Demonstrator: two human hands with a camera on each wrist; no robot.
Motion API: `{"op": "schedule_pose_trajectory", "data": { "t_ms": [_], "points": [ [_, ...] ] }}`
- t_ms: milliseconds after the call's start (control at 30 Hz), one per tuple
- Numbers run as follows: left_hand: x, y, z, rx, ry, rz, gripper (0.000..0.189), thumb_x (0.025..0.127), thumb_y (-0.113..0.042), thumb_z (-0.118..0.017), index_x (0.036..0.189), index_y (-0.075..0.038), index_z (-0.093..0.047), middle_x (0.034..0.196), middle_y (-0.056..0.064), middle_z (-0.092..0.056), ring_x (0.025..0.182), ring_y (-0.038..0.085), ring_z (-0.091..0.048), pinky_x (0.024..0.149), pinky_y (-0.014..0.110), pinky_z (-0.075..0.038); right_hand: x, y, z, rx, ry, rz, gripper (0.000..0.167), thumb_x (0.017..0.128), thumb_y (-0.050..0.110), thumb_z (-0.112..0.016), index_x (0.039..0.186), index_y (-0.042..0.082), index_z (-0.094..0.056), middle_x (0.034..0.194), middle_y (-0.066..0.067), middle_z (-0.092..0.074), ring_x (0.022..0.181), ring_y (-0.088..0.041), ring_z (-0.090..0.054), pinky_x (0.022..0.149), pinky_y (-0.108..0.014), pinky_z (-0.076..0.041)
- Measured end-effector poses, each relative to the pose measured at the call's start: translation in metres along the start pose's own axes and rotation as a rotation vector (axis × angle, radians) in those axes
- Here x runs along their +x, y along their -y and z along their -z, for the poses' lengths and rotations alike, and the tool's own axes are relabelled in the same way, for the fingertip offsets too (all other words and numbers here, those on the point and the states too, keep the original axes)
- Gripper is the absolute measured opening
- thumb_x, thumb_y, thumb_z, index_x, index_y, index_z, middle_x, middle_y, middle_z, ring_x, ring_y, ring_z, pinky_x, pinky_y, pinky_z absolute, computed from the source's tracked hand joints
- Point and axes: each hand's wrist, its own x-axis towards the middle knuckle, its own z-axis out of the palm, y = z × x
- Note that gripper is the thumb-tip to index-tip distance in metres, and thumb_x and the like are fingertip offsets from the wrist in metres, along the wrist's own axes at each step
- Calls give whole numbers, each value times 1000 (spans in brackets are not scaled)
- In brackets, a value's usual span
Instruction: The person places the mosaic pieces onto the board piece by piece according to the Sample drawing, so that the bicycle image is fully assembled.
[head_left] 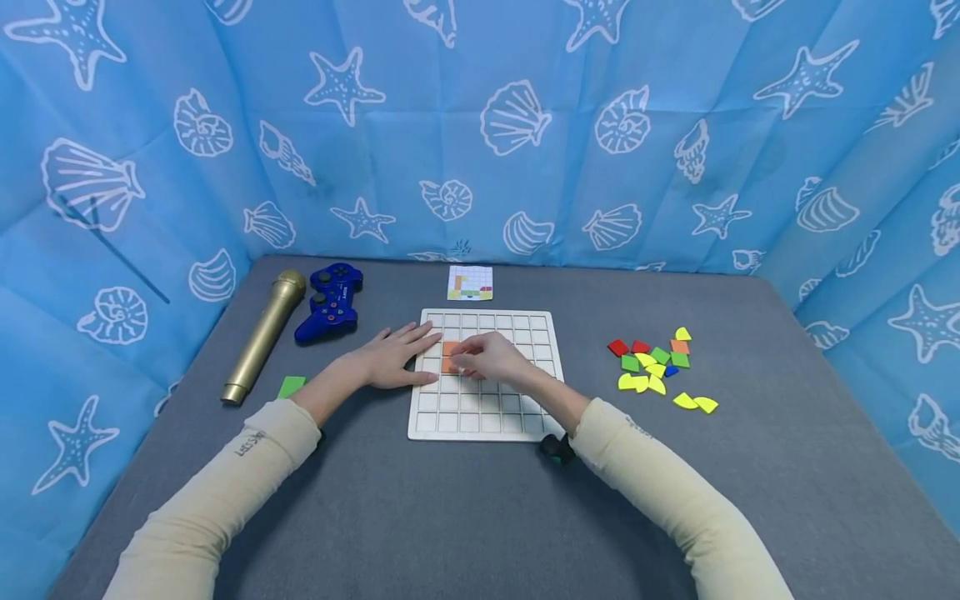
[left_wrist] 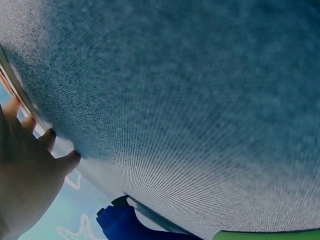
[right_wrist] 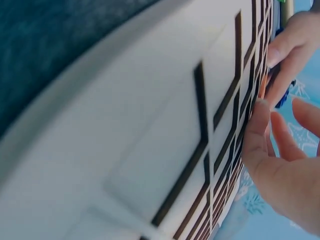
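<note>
A white gridded board [head_left: 468, 421] lies flat in the middle of the table. Two orange square tiles [head_left: 448, 348] sit one below the other near its left side, partly covered by fingers. My right hand [head_left: 491, 358] is over the board, thumb and fingertips bent together at the lower orange tile. In the right wrist view, the right thumb [right_wrist: 257, 127] comes down to the grid beside a sliver of orange [right_wrist: 262, 86]. Across the board's left edge rests my left hand [head_left: 393, 357], fingers spread. The left wrist view shows those fingers [left_wrist: 47, 140] along the edge.
A small pattern card [head_left: 470, 283] lies behind the board. To the left are a gold microphone [head_left: 266, 337], a blue game controller [head_left: 330, 302] and a green piece [head_left: 291, 386]. Several red, green, yellow, orange and blue tiles [head_left: 655, 369] are scattered right of the board.
</note>
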Motion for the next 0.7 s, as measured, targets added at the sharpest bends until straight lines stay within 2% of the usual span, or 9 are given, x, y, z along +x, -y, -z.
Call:
{"op": "schedule_pose_trajectory", "data": {
  "t_ms": [200, 467, 567, 700],
  "points": [
    [-2, -1, 1, 0, 5, 5, 85, 89, -70, -40, 155, -26, -8, 160, 1, 0, 144, 25, 0, 110, 57, -4, -1, -6, 15, 179, 105, -40, 33, 98, 24, -56, 123, 2, -62, 108, -10, -67, 96, -21, -64, 81, -34, -52],
    [-3, -2, 1, -5, 6, -4, 85, 90, -69, -41, 155, -24, -9, 160, 3, -1, 144, 27, -1, 110, 58, -4, -8, -23, 38, 331, 296, -3, 44, 104, 25, -44, 136, -5, -47, 125, -20, -57, 111, -29, -58, 94, -41, -45],
    [-2, -2, 1, 2, 3, -3, 86, 89, -70, -40, 155, -25, -9, 160, 2, -1, 144, 26, -1, 110, 58, -4, -12, -30, 49, 374, 327, 9, 46, 105, 25, -41, 138, -6, -44, 126, -24, -55, 110, -30, -57, 95, -43, -44],
    [-2, 0, 1, 4, -1, -5, 86, 89, -71, -39, 155, -26, -8, 160, 2, -1, 144, 26, 0, 110, 57, -4, -20, -39, 66, 396, 318, 8, 48, 105, 26, -41, 139, -7, -41, 127, -26, -53, 107, -27, -58, 96, -43, -43]
  ]
}}
